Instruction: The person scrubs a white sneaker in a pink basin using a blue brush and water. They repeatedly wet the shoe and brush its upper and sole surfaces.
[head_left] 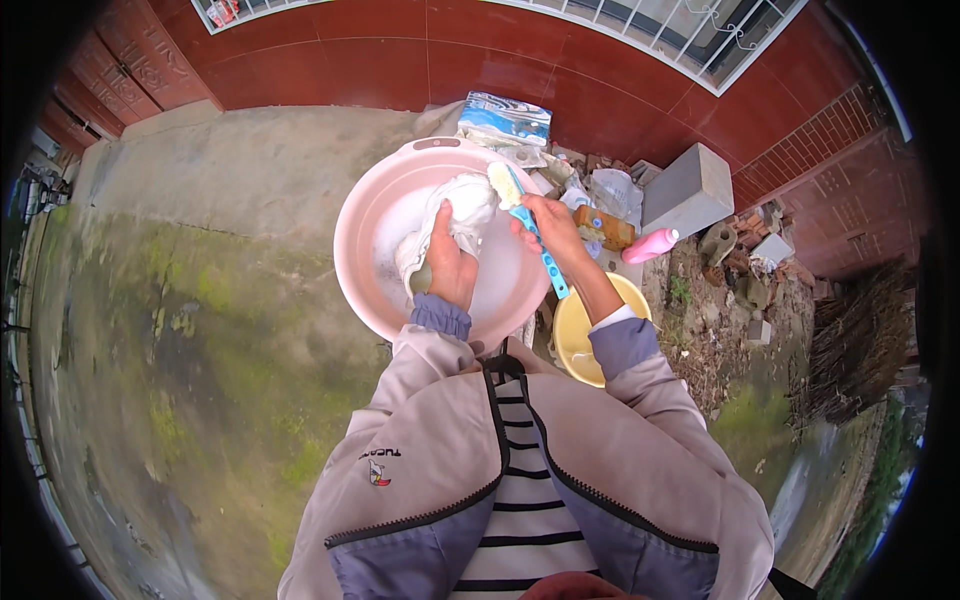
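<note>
My left hand (453, 265) is closed on a white, soft-looking shoe-like item (472, 205), its thumb laid along the near side. The item is held over a large pink basin (352, 255) with sudsy water (500, 290) in it. Its underside is hidden by my hand. In my right hand (555, 232) is a scrub brush (543, 252) with a blue handle and cream bristles. The fingers grip it near the head, and the bristles are up close to the right end of the white item. Whether they touch, I cannot tell.
A yellow basin (562, 325) stands right of the pink one, under my right forearm. Beyond are a pink bottle (650, 246), a grey block (690, 190), a blue-and-white box (505, 120) and rubble (735, 250). A red wall (370, 60) closes the far side; mossy concrete (200, 350) lies left.
</note>
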